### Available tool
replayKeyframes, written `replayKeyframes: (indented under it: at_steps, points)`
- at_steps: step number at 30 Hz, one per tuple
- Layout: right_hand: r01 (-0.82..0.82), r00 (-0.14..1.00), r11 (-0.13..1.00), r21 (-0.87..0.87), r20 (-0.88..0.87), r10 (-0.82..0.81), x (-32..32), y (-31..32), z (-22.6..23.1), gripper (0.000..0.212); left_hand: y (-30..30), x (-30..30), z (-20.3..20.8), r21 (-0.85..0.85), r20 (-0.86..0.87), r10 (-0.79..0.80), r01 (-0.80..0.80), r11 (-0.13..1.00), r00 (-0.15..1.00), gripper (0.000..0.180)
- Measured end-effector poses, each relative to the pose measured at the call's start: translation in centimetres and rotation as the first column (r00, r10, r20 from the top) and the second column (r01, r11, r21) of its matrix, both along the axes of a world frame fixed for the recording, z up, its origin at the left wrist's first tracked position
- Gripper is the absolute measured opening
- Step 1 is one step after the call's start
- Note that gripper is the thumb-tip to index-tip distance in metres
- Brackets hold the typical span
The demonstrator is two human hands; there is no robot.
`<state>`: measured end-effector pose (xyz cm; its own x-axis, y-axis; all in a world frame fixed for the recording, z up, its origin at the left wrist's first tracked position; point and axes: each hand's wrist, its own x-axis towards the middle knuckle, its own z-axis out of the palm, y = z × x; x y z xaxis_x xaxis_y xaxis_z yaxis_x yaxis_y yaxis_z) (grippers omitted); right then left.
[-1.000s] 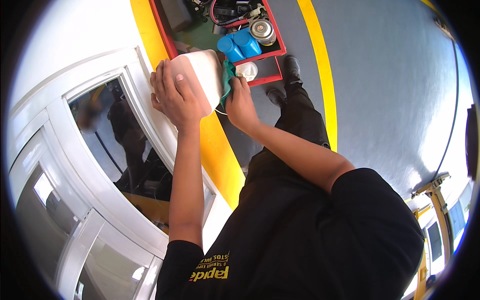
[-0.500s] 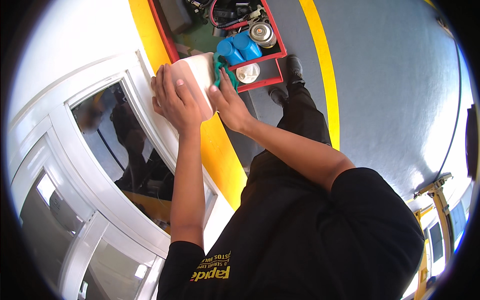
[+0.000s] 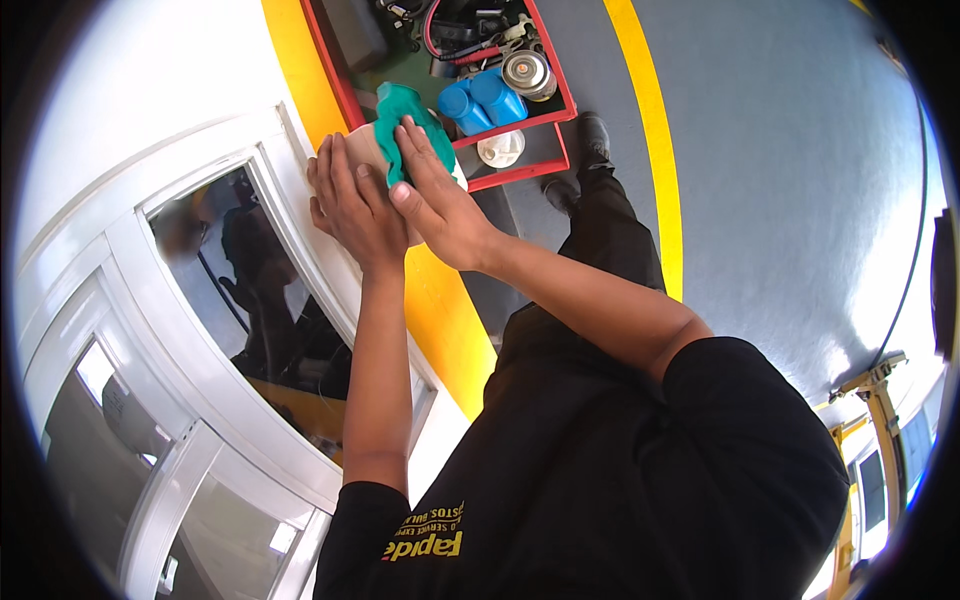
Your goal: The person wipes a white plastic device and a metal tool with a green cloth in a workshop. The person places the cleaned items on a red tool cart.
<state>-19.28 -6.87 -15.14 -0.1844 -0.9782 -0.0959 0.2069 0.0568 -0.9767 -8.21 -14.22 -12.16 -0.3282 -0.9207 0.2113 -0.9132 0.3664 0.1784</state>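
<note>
A flat, pale panel with rounded corners [image 3: 366, 145] lies at the upper middle, mostly covered by my hands and a cloth. My left hand [image 3: 365, 215] rests palm down along its left side, fingers stretched out and thumb showing on top. On the panel's upper right part, my right hand [image 3: 440, 205] presses a crumpled green cloth [image 3: 400, 105], its fingers laid over the fabric. The two hands are side by side, nearly touching. What supports the panel underneath is hidden.
Beyond the hands stands a red-edged tool tray [image 3: 560, 85] with blue cups [image 3: 485, 100], a metal-topped can [image 3: 527, 75] and cables. A white tub [image 3: 500, 150] sits on its lower level. White-framed windows [image 3: 250, 290] rise at left; a person's dark shoes [image 3: 592, 140] show on the grey floor.
My right hand and the green cloth have moved left and away from me, from the panel's right edge onto its face. The left hand has barely shifted.
</note>
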Motion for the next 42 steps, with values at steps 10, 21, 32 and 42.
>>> replayKeyframes:
  at_steps: [10,21,32,42]
  points:
    - [0.091,0.992,0.996,-0.015,0.086,-0.09,-0.5,-2.8,0.1,0.071,-0.3,0.3,-0.1,-0.002,-0.034,-0.041,0.041,0.999,0.999,0.051]
    - [0.107,0.994,0.994,-0.014,-0.018,-0.108,-0.6,-2.8,0.0,0.066,-0.3,0.4,-0.4,-0.025,-0.041,-0.05,0.049,0.999,0.998,0.049]
    - [0.099,0.991,0.989,-0.114,-0.077,-0.108,-0.3,-2.3,1.1,0.059,-0.2,-0.1,0.0,-0.004,-0.053,-0.029,0.029,1.0,0.998,0.05]
    - [0.135,0.983,0.947,0.293,0.083,-0.166,1.8,0.7,-4.7,0.069,-0.2,0.2,-0.3,-0.03,0.013,-0.017,0.018,0.999,1.0,0.048]
